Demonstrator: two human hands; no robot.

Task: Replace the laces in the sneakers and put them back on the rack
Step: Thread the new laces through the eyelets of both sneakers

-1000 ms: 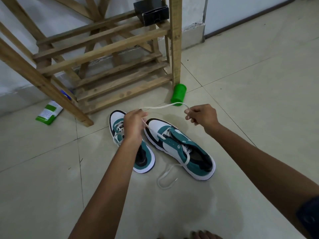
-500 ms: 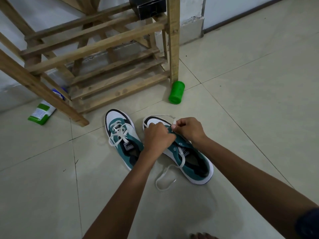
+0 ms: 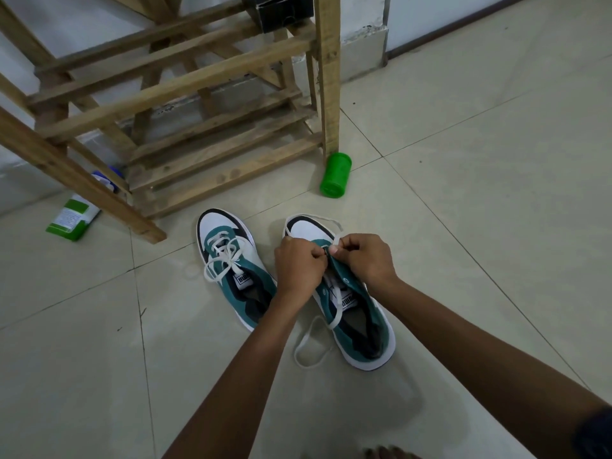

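Head view had your right sneaker [image 3: 357, 313] on the floor [image 3: 463, 226] in front of you, under both hands. Its long axis ran from the heel near you to the toe, which pointed away toward the rack [image 3: 185, 104] and a little left. It was teal with a white toe, a dark toe edge and a white sole. Its lace [image 3: 334, 309] was white and only partly threaded: one end looped over the toe, the other ran down the tongue and off the left side to lie in a loose loop on the floor.

Your left hand [image 3: 298, 263] had its fingers curled at the front eyelets, pinching the lace. Your right hand [image 3: 364, 260] was curled too, pinching the lace and the teal eyelet edge just beside the left hand's fingertips.

Your left sneaker [image 3: 231, 270] lay just beside it, apart, parallel, toe the same way, fully laced and tied in a bow.

Beyond them, the wooden rack stood against the wall, a black box [image 3: 284, 8] on an upper shelf; whether anything was in it, you could not tell. A green cup [image 3: 335, 175] lay on its side by the rack's right post, and a green and white packet [image 3: 73, 217] lay by the left leg.
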